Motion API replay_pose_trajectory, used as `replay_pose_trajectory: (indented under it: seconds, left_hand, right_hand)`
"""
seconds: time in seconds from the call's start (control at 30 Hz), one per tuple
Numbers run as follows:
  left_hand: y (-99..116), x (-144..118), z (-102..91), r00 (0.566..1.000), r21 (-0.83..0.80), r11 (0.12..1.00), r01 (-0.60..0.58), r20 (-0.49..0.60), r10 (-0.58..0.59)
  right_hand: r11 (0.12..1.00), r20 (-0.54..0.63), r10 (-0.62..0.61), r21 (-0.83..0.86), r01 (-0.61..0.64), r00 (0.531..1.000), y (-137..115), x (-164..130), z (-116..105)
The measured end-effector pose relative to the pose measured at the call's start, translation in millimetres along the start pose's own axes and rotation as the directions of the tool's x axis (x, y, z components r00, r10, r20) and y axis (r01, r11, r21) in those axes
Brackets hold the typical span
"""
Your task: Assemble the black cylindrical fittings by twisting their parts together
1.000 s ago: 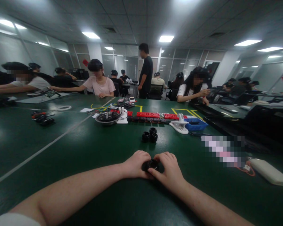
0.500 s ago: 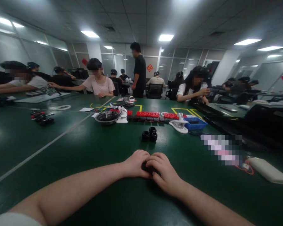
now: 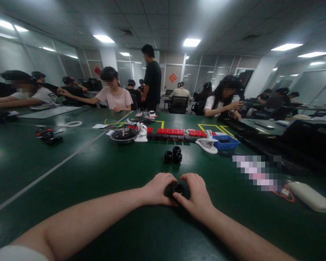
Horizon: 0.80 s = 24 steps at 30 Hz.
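Note:
A black round part (image 3: 178, 189) with a ring-like opening on top sits low over the green table, between my two hands. My left hand (image 3: 159, 188) is closed around its left side, thumb on the near side. My right hand (image 3: 197, 192) curves round its right side, with the thumb at the near rim and the fingertips by the far rim. The fingers partly hide the part, so its full shape cannot be made out. Just beyond my hands, three black, shiny, round hollow parts (image 3: 173, 156) stand close together.
Across the table lie a metal bowl (image 3: 123, 139) of dark items, a white clamp (image 3: 207, 143), red blocks (image 3: 170, 131) in a row and a blue bin (image 3: 225, 142). A cream case (image 3: 311, 195) lies right, black-and-red tools (image 3: 47, 135) left. Co-workers sit opposite.
My right hand has shifted right and turned, its fingers drawing back from over the black part, so the round opening shows. My left hand has stayed. The standing person behind has moved left.

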<state>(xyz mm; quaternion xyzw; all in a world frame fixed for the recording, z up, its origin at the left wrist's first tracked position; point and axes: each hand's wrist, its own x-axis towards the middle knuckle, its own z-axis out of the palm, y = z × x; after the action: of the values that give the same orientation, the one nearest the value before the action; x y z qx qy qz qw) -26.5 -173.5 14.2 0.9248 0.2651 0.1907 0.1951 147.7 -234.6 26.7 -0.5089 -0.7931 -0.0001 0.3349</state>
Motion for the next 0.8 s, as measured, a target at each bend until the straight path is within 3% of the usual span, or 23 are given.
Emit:
replay_pose_trajectory:
  seconds: [0.27, 0.6, 0.8]
  left_hand:
    - [-0.2, -1.4, -0.5, 0.999, 0.018, 0.999, -0.029, 0.017, 0.028]
    - [-4.1, 0.4, 4.0, 1.000, 0.049, 0.999, -0.014, 0.012, 0.013]
    - [-5.0, -0.1, 4.1, 1.000, 0.058, 0.998, -0.017, 0.027, 0.016]
  right_hand:
    - [0.998, 0.118, 0.059, 0.017, -0.062, 0.991, -6.3, 1.6, 1.4]
    - [0.969, 0.141, -0.132, 0.226, 0.098, 0.981, -7.9, 2.2, -2.7]
    - [0.958, 0.154, -0.180, 0.252, 0.138, 0.972, -8.6, 1.1, -2.1]
